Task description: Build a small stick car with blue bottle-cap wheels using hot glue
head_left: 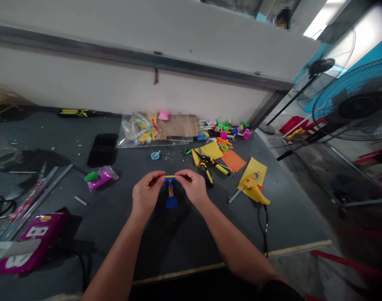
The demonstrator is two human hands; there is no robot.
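Note:
Above the near middle of the dark table, my left hand (147,190) and my right hand (192,186) are both closed in a pinch. Between their fingertips is a small craft piece (171,193): two blue parts joined by a short wooden stick, with a thin yellow strip (170,177) along its upper edge. My left fingers grip the strip's left end and my right fingers its right end. The lower blue part hangs free toward me. Fingertips hide the ends of the strip.
Right of my hands lie yellow-and-black pliers (206,165), orange paper (233,160) and a yellow glue gun (255,188) with its cord. Behind are a plastic bag of scraps (143,129) and colourful bits. At left are a phone (102,149) and purple clay pack (101,178).

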